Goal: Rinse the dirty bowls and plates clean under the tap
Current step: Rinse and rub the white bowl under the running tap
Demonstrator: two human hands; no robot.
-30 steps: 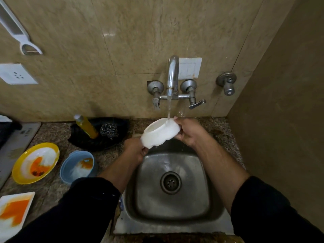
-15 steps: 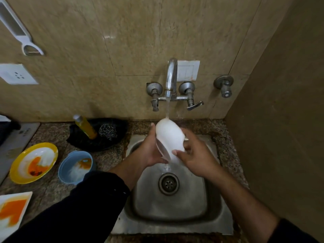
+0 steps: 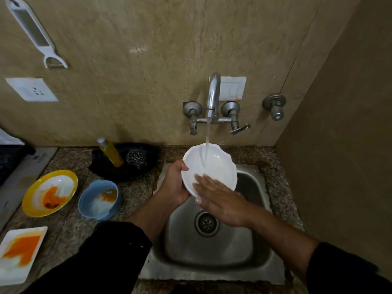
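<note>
A white bowl [image 3: 212, 164] with a scalloped rim is tilted toward me over the steel sink [image 3: 256, 259], and water from the tap [image 3: 213, 92] runs into its inside. My left hand [image 3: 175, 185] grips the bowl's left rim and underside. My right hand [image 3: 220, 198] lies flat with its fingers pressed on the bowl's inner lower wall. On the counter to the left sit a yellow plate [image 3: 49, 193], a blue bowl [image 3: 99, 199] and a white square plate [image 3: 20, 254], all smeared with orange residue.
A yellow soap bottle [image 3: 110, 152] and a steel scrubber [image 3: 136, 159] rest in a black dish [image 3: 125, 172] behind the blue bowl. A wall stands close on the right. A white peeler [image 3: 36, 33] and a socket [image 3: 31, 89] are on the tiled back wall.
The bowl has turned from underside-up to its inside facing me under the stream. My right hand moved from the rim onto the inner wall.
</note>
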